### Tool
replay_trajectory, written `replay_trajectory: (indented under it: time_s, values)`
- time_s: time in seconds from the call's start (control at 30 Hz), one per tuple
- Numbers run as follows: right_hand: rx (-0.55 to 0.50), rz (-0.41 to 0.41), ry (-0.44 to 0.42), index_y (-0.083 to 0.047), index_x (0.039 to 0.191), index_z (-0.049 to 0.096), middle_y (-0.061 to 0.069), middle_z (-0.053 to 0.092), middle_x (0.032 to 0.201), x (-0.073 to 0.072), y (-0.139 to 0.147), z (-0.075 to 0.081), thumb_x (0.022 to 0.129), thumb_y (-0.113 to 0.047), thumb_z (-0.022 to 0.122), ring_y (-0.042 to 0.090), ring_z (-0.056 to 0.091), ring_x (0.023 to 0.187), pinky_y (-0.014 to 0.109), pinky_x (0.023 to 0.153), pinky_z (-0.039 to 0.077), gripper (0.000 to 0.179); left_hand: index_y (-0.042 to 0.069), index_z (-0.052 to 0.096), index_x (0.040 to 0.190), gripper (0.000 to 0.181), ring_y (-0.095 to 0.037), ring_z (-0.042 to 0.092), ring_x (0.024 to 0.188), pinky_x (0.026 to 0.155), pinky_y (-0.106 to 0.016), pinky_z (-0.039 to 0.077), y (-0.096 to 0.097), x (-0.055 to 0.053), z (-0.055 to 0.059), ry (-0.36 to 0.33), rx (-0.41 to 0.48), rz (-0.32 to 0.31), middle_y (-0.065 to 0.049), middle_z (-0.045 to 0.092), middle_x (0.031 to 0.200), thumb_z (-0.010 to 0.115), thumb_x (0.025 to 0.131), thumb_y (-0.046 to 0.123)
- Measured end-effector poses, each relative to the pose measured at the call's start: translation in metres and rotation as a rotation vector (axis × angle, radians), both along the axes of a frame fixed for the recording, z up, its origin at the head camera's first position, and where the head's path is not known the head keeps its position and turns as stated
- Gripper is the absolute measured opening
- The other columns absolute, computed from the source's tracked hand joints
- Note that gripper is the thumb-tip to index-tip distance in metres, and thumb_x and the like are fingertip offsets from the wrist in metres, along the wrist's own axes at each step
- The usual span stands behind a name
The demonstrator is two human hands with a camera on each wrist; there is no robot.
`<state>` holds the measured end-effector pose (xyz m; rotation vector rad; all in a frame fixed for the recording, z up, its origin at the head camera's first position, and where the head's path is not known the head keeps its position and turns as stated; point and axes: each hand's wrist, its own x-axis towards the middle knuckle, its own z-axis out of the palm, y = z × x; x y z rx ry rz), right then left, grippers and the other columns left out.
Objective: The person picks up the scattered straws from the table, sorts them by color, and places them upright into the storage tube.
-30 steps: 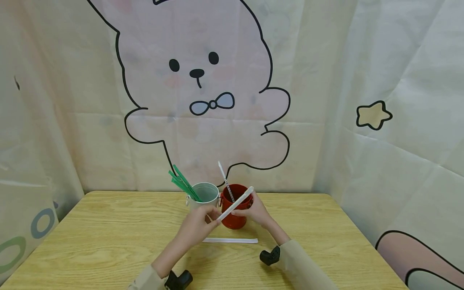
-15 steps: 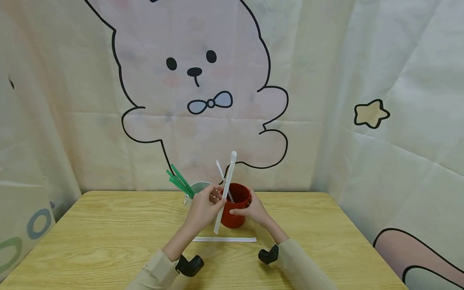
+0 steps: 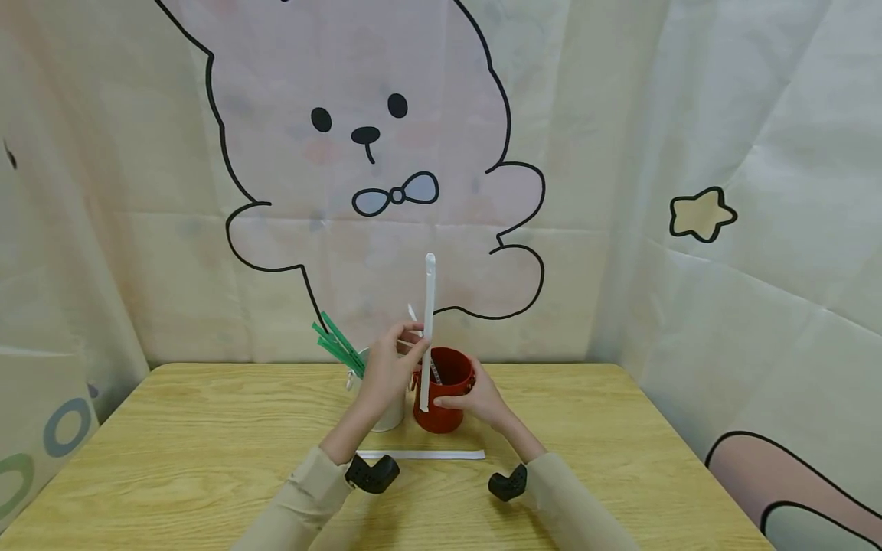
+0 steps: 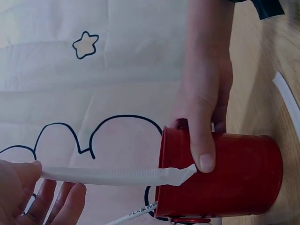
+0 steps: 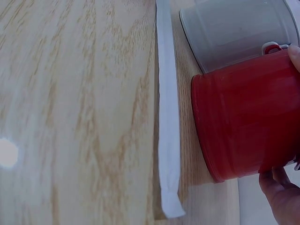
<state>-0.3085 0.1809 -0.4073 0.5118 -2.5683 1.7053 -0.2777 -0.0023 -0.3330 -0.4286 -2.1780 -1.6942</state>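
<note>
My left hand [image 3: 387, 369] pinches a long white paper-wrapped straw [image 3: 429, 298] near its middle, held almost upright in front of the red bucket [image 3: 441, 421]. In the left wrist view the wrapped straw's lower end [image 4: 180, 176] overlaps the bucket's rim; whether they touch I cannot tell. My right hand [image 3: 485, 399] grips the red bucket's right side, thumb across the front, the other fingers partly hidden behind. A thinner white wrapped straw with printing [image 4: 136, 214] leans inside the red bucket. Another white wrapped straw [image 5: 168, 103] lies flat on the table, in front of the buckets.
A pale grey-white bucket [image 5: 236, 33] stands just left of the red one, partly behind my left hand. Several green straws [image 3: 339, 346] lean out of it to the left. The wooden table [image 3: 227, 428] ends at a printed cloth backdrop [image 3: 386, 252].
My left hand has risen and turned the wrapped straw from a slant to nearly upright before the red bucket. My right hand stays on the bucket. The view shifts slightly.
</note>
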Motion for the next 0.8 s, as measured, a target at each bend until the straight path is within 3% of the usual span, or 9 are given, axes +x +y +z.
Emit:
replay_trajectory:
  time_s: [0.13, 0.37, 0.57, 0.8]
  values:
    - [-0.008, -0.001, -0.009, -0.008, 0.133, 0.033, 0.013, 0.046, 0.131, 0.0, 0.0, 0.001, 0.067, -0.017, 0.08, 0.029, 0.045, 0.12, 0.043, 0.096, 0.045, 0.082, 0.008, 0.06, 0.108, 0.026, -0.027, 0.064, 0.074, 0.062, -0.035, 0.057, 0.0, -0.005, 0.004, 0.013, 0.073, 0.011, -0.014, 0.064, 0.09, 0.061, 0.086, 0.023]
    - [-0.014, -0.001, -0.016, -0.008, 0.133, 0.033, 0.011, 0.047, 0.131, 0.0, -0.001, 0.0, 0.068, -0.015, 0.079, 0.028, 0.045, 0.119, 0.043, 0.097, 0.043, 0.08, 0.007, 0.058, 0.107, 0.026, -0.029, 0.066, 0.074, 0.06, -0.026, 0.056, -0.001, -0.011, 0.006, 0.06, 0.164, 0.06, -0.015, 0.066, 0.092, 0.06, 0.087, 0.022]
    - [-0.018, 0.0, -0.016, -0.009, 0.134, 0.033, 0.008, 0.047, 0.131, -0.001, -0.001, 0.0, 0.068, -0.014, 0.079, 0.025, 0.046, 0.118, 0.042, 0.097, 0.044, 0.08, 0.005, 0.058, 0.105, 0.023, -0.027, 0.067, 0.075, 0.061, -0.031, 0.056, 0.0, -0.014, 0.003, 0.113, 0.171, 0.105, -0.014, 0.067, 0.091, 0.06, 0.087, 0.018]
    - [-0.019, 0.0, -0.009, -0.008, 0.133, 0.033, 0.01, 0.048, 0.13, -0.001, 0.0, 0.0, 0.068, -0.013, 0.079, 0.025, 0.046, 0.117, 0.042, 0.096, 0.044, 0.08, 0.008, 0.059, 0.104, 0.021, -0.026, 0.068, 0.072, 0.055, -0.021, 0.054, -0.001, -0.015, -0.007, 0.099, 0.122, 0.109, -0.015, 0.069, 0.09, 0.062, 0.085, 0.016]
